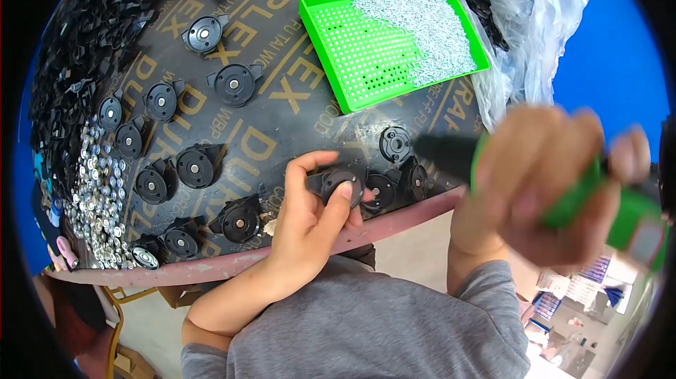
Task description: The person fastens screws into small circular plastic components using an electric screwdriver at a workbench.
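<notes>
My left hand [299, 231] is closed round a round black plastic part [331, 180], its thumb pressed on the part's face. At the right, my right hand [542, 189], smeared by motion, is wrapped round a green and black electric screwdriver [637, 231]. The tool's dark nose points left, toward the part, and its tip is too blurred to make out. A loose round black part [396, 144] lies on the table just beyond the nose. Two similar black parts, one of them a holed disc [381, 191], rest right beside my left fingers.
A green perforated tray [324, 62] holds many small silvery screws [429, 27]. Several black round parts [234, 84] are spread over the dark printed board [246, 141]. Small metal discs [98, 196] and black pieces [77, 48] are heaped at left. Clear plastic bagging [539, 34] lies far right.
</notes>
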The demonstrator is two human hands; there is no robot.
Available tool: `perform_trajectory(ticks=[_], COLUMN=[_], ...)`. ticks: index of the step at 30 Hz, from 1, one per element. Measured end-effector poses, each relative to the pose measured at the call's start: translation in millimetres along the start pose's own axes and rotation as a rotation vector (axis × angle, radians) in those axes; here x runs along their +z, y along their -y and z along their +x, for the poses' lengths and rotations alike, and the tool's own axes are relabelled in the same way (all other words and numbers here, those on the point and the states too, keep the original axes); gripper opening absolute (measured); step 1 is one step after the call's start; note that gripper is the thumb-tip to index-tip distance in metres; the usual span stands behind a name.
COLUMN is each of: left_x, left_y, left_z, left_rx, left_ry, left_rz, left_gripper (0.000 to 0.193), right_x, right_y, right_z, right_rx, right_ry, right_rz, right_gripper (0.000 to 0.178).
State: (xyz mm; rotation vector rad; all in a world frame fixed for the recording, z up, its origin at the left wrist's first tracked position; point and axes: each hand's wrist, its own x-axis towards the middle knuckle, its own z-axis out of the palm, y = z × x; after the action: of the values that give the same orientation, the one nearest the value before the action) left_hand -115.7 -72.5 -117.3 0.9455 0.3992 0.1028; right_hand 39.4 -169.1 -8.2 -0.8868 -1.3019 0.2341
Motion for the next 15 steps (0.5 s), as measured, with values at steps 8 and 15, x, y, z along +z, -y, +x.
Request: perform_trajectory(ticks=[8, 15], left_x=[-8.3, -8.4], left_y=[-6.5, -6.8], left_z=[-0.6, -0.8], left_rx=[-0.052, -0.052], left_ry=[0.066, 0.084], left_rz=[0.07, 0.071], left_gripper=[0.03, 0.031], right_x=[-14.3, -9.5], right_y=[-75.4, -80.3], right_z=[3.3, 3.6], right_rx=[0.062, 0.081], right_ry=[-0.308, -0.33], right_rz=[-0.277, -0.267], right_gripper=[0.022, 0.022])
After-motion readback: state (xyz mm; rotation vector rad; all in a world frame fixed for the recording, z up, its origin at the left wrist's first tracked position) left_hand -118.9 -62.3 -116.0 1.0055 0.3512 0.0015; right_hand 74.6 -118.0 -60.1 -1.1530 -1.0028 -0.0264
